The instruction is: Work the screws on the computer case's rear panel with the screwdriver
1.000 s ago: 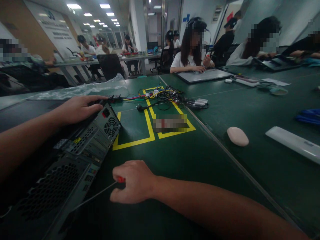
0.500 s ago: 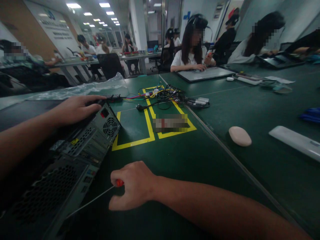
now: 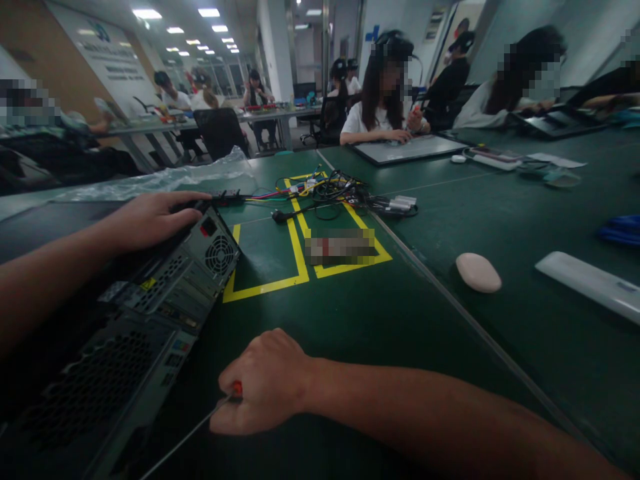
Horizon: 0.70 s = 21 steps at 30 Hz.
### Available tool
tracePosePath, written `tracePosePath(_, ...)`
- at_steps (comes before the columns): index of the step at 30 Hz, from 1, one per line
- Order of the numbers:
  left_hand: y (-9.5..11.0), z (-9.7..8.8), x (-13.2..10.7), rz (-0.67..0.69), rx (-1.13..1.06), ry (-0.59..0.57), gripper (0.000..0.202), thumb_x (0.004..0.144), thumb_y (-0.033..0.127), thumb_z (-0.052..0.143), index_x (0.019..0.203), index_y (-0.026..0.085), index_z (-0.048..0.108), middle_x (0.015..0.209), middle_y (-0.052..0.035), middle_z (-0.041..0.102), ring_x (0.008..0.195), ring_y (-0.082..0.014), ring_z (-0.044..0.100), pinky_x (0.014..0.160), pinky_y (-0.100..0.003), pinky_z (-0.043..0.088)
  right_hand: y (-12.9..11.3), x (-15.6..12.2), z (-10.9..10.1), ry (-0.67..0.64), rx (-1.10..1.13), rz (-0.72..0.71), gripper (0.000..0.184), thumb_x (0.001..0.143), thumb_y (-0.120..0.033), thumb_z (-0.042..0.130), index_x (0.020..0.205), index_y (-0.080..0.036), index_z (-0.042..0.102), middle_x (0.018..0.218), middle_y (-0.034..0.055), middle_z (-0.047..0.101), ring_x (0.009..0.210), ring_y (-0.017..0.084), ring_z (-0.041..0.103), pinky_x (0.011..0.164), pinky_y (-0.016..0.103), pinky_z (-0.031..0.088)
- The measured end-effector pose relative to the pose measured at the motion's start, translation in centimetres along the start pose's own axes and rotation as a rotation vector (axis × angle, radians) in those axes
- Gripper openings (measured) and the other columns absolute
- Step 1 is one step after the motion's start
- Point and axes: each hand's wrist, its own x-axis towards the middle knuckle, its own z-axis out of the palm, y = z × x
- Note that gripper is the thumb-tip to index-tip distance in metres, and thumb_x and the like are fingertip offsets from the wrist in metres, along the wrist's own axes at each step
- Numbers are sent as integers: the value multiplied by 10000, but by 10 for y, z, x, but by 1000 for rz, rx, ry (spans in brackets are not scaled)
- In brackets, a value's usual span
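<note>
A desktop computer case (image 3: 170,313) lies at the left with its perforated metal back panel facing right. My left hand (image 3: 163,213) rests on its top far edge, fingers stretched out and thumb apart. In front of the panel, low over the table, my right hand (image 3: 265,383) is closed around the red handle of a screwdriver (image 3: 193,430). The long thin shaft points down and left; its tip runs to the bottom of the picture, and I cannot make out whether it touches the case.
Tangled cables (image 3: 335,190) lie beyond the case by yellow tape (image 3: 270,288) on the green table. A blurred flat object (image 3: 340,248) sits inside one taped box. On the right are a pinkish oval object (image 3: 479,272) and a long white bar (image 3: 590,283). Several people work across the room.
My right hand has shifted slightly down and left with the screwdriver, whose tip is lower and away from its former spot at the case's lower edge. My left hand stays put.
</note>
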Motion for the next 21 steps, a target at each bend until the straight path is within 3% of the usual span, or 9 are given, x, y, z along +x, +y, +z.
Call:
tracePosePath(5,1,-1,-1,-6,-16,-1,844,860,633,370,1545,200,605,1293,-139,726,1077,-382,698,1011,-518,525,3,1,-3,-34,-47,-7,341,835,-485,626,608,-241,551,586,-52,425,558,137,311,539,301,242)
tracePosePath(10,-1,0,0,-1,-15,7,822,873,623,378,1550,213,602,1297,-128,732,1103,-377,693,1029,-515,520,12,3,-1,31,-91,5,373,847,-546,558,635,-241,532,612,-40,479,580,145,338,536,298,239)
tracePosePath(15,-2,1,1,0,-15,14,809,871,634,382,1544,247,611,1318,-100,728,1107,-374,696,1036,-511,522,9,2,0,73,-102,11,359,834,-519,614,615,-237,586,588,-40,522,565,141,401,548,293,239)
tracePosePath(21,-1,1,0,9,-35,2,821,873,611,376,1549,206,604,1340,-131,722,1154,-387,688,1060,-529,507,4,0,-1,49,-101,21,367,846,-499,600,592,-236,566,562,-38,489,562,141,395,572,296,229)
